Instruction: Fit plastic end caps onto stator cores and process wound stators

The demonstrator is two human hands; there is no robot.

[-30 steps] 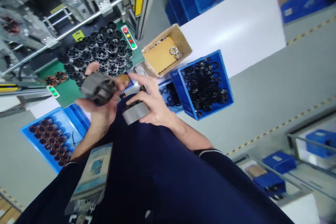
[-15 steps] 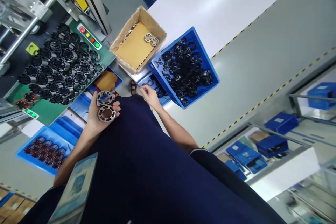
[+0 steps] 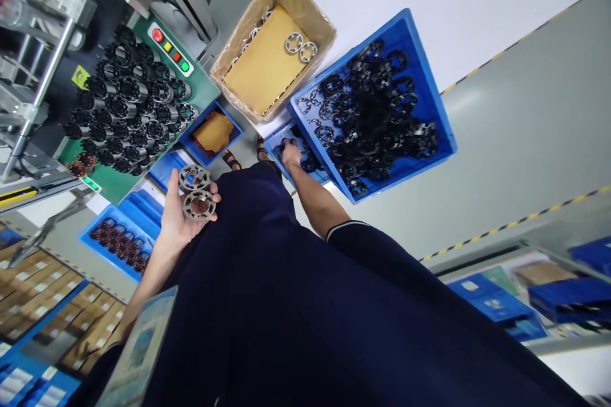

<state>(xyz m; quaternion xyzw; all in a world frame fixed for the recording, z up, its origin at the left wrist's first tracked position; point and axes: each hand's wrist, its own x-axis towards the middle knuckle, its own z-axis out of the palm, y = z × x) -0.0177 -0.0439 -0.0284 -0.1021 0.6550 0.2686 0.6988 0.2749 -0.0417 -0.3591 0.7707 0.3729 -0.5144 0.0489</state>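
My left hand is held palm up in front of my dark clothing and cradles two grey metal rings, one above the other, with the fingers curled round them. My right hand is stretched down into a small blue bin of black ring parts; its fingers are down among the parts and too small to read. Just right of it stands a big blue crate heaped with black ring parts.
A cardboard box with a brown liner and two metal rings lies above the bins. To the left, a green machine table carries several black wound cores, with a button panel. Another blue tray holds copper-wound parts at lower left.
The view swung and I leaned lower. My right hand left the grey part it held and went down into the small blue bin. My left hand keeps the two metal rings.
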